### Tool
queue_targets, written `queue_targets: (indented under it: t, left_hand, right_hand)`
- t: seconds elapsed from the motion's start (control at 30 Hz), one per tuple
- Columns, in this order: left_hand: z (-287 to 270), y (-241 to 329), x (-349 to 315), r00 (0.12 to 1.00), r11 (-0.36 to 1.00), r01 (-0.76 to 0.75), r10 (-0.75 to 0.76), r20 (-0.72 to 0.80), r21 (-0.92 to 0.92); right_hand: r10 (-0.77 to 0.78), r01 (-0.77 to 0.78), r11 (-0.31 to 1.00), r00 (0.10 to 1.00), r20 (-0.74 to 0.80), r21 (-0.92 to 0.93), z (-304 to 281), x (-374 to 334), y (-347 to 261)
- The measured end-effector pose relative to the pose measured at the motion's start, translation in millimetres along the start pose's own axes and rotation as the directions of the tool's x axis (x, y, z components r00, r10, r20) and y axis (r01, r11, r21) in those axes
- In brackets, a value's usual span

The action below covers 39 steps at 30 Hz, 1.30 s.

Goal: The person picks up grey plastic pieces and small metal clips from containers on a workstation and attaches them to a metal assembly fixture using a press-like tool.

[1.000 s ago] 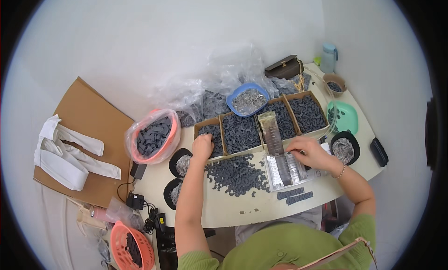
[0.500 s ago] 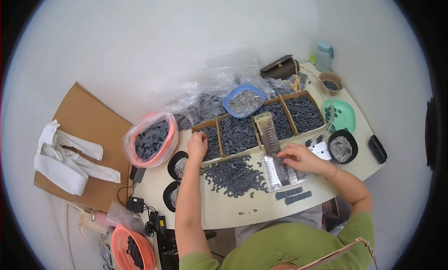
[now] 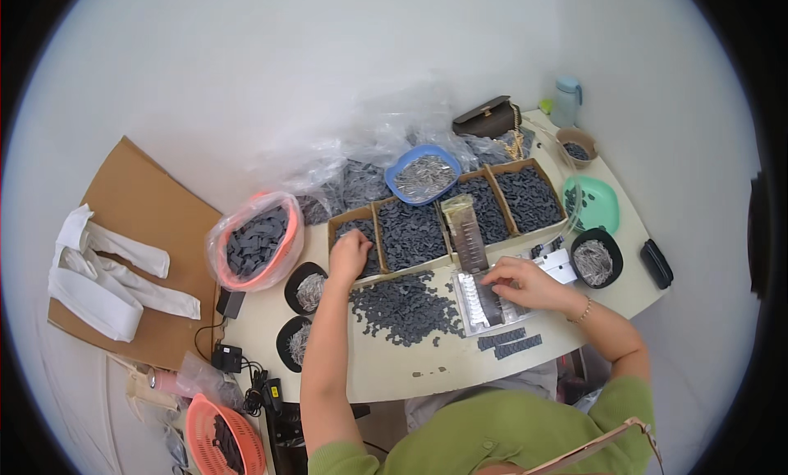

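Note:
My left hand [image 3: 351, 255] reaches into the leftmost section of a divided cardboard box [image 3: 416, 266]. Its fingers are bent and drawn together among small dark grey pieces [image 3: 410, 233]; what they hold, if anything, is hidden. My right hand [image 3: 523, 284] rests over a metal fixture [image 3: 469, 304] with a row of bright slots. Thumb and forefinger are pinched there, and anything between them is too small to make out. A dark toothed strip [image 3: 466, 233] leans from the box toward the fixture. Two assembled grey strips [image 3: 518, 347] lie in front of it.
Loose grey pieces [image 3: 404, 308] spread before the box. Black bowls of metal pins stand left [image 3: 294, 289] and right [image 3: 603, 235]; a blue tray [image 3: 390, 177] of pins sits on the box. Others: a green tray [image 3: 606, 206], a bagged orange basket [image 3: 283, 257], cables [image 3: 261, 385] near the left edge.
The whole view has shifted slightly. My left hand has moved a little rightward within the box section. My right fingertips have moved slightly nearer to me along the fixture.

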<state>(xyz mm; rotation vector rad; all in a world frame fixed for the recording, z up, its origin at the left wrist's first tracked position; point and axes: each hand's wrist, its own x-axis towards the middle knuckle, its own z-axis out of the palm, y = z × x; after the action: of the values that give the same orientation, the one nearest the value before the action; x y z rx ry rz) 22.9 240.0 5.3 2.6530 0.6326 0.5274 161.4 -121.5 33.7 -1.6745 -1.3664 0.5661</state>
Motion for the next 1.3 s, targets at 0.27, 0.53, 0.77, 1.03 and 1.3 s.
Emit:
queue_targets:
  t: [0.27,0.53,0.77,1.03,1.3]
  left_hand:
    - [22.0,128.4,-93.3,0.880,0.873,-0.474,0.470,-0.058,-0.112]
    - [45.5,174.8,-156.5,0.711,0.707,-0.703,0.697,0.096,0.074]
    - [29.7,165.2,-156.1,0.776,0.778,-0.605,0.624,0.093,-0.171]
    - [16.8,104.0,-34.8,0.921,0.931,-0.365,0.365,-0.137,0.028]
    - [48.6,100.1,19.7,0.936,0.937,-0.347,0.348,-0.043,0.039]
  right_hand:
    - [0.006,-0.006,1.000,1.000,0.002,0.019,8.9,0.7,10.6]
    - [-0.043,0.049,0.992,0.998,0.052,-0.112,17.2,-8.8,10.7]
    - [-0.469,0.432,0.653,0.876,0.116,-0.622,51.1,-20.7,8.0]
    - [-0.526,0.457,0.272,0.808,0.267,-0.847,62.2,-37.7,-21.7]
    - [-0.222,0.242,0.801,0.970,0.105,-0.548,14.8,-5.1,2.4]
